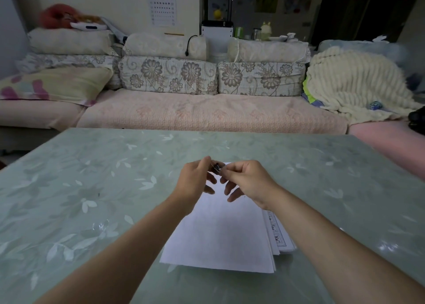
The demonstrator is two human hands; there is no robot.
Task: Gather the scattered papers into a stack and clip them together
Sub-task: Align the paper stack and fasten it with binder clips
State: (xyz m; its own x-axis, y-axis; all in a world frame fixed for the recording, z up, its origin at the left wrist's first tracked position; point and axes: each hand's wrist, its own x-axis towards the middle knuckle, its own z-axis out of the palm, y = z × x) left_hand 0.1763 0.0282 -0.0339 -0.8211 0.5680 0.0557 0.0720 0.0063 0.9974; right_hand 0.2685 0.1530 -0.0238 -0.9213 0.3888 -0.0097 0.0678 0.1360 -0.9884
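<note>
The white paper stack (pixel 220 234) lies flat, lower sheets fanned rightward, a small dark clip (pixel 216 168) at its far edge.

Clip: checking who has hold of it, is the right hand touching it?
Touching. The head view shows the right hand pinching the clip with its fingers, no gap; the left hand holds it too.

1. The eye chart (pixel 161 3) is hanging on the wall (pixel 115 0), showing rows of E shapes turned different ways and shrinking downward.
2. The lower papers (pixel 279 234) are showing boxed print along the right edge, way too small to read.
</note>
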